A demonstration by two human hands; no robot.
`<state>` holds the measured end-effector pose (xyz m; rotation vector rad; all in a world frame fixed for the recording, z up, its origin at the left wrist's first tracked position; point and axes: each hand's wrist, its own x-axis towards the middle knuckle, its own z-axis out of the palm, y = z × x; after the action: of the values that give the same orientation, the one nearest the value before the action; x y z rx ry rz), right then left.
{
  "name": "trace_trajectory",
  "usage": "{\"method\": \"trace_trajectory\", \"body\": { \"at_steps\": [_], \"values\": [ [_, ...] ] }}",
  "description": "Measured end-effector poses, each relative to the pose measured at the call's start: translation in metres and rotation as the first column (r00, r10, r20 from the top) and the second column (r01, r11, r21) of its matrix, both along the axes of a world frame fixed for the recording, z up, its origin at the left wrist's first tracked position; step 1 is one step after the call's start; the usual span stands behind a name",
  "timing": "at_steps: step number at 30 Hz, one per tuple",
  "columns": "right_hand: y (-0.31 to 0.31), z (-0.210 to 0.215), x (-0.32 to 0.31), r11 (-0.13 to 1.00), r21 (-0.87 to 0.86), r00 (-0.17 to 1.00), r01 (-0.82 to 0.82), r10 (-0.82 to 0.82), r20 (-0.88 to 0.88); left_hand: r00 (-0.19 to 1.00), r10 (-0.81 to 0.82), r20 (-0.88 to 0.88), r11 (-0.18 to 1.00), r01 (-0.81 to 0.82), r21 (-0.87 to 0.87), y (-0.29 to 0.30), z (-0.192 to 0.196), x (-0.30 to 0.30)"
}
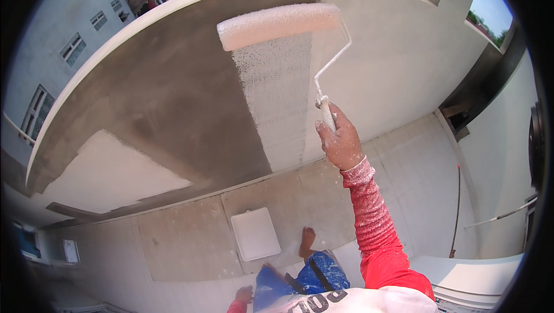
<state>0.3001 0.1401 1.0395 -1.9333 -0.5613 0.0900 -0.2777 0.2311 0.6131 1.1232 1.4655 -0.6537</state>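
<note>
My right hand (pixel 341 140), flecked with white paint, is wrapped round the handle of a paint roller (pixel 280 23) with a bent wire frame. The wide, pale roller sleeve lies against the upper part of a low wall (pixel 167 70). Below it runs a thin, patchy white strip over dark grey plaster, and to the right the wall is fully white. At the lower edge my left hand (pixel 244 294) hangs beside my blue paint-spotted shorts; its fingers are too small and dim to read.
A white paint tray or container (pixel 255 234) sits on the floor by my bare foot (pixel 307 241). A white patch (pixel 115 171) marks the wall's left end. Right of me, a thin pole (pixel 456 212) leans near another wall. White boards or ledges (pixel 473 275) lie at lower right.
</note>
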Motion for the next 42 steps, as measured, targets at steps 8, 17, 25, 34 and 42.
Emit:
{"method": "trace_trajectory", "body": {
  "at_steps": [8, 17, 25, 34, 42],
  "values": [
    [0.006, 0.047, 0.005, 0.998, 0.062, 0.998, -0.012, 0.008, 0.066, 0.993, 0.043, 0.109, 0.994, -0.053, 0.093, -0.003, 0.003, 0.021],
    [-0.029, -0.094, -0.083, 0.999, -0.017, 0.985, -0.028, 0.024, -0.172, 0.955, -0.288, 0.068, 0.903, 0.247, 0.352, -0.032, -0.007, -0.021],
    [-0.045, -0.358, -0.309, 0.903, -0.365, 0.819, -0.225, -0.028, -0.574, 0.924, -0.334, -0.187, 0.942, 0.322, -0.092, -0.029, -0.062, -0.079],
    [-0.005, -0.684, -0.496, 0.723, -0.569, 0.49, -0.392, -0.359, -0.794, 0.861, -0.441, -0.255, 0.897, 0.424, -0.122, -0.015, -0.095, -0.135],
    [0.022, -0.792, -0.487, 0.839, -0.485, 0.182, -0.248, -0.451, -0.874, 0.891, -0.422, -0.167, 0.906, 0.411, -0.098, 0.018, -0.102, -0.152]
  ]
}}
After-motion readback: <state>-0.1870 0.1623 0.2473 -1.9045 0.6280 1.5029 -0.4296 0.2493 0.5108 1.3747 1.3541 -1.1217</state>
